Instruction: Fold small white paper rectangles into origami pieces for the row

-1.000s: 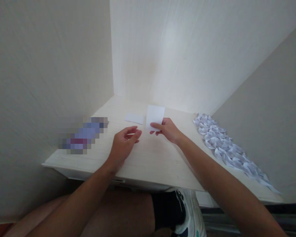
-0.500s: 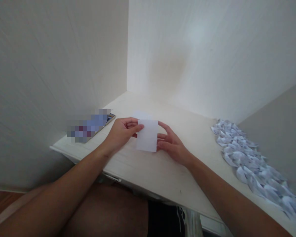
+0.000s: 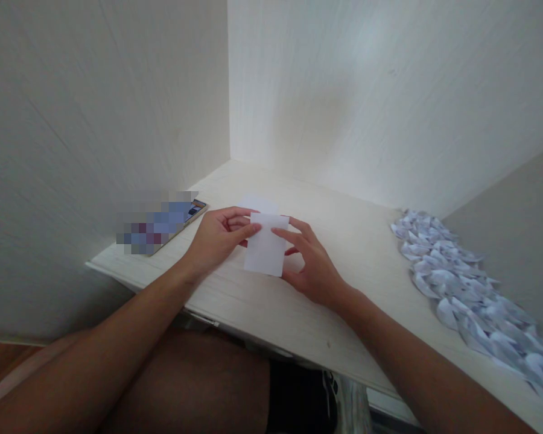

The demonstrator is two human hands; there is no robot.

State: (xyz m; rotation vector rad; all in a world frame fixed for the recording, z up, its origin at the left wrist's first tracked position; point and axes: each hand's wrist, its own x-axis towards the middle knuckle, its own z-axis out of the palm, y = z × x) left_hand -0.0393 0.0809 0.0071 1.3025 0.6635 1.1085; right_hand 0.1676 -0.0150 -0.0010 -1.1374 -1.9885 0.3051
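Two plain white sheets are in sight. One small rectangular sheet of paper is held up between both hands, just above the near middle of the bench. It is blank, smooth and unfolded, standing taller than wide. A second sheet lies flat just beyond it, mostly hidden.

The left hand has its fingers curled in, thumb and forefinger closed on the sheet's upper left edge. The right hand has its fingers spread looser: forefinger laid on the front near the top right, thumb at the lower right corner.

Along the right side of the bench runs one long heap of folded white paper pieces, too many to count. At the far left lies one flat device, its face blurred and unreadable.
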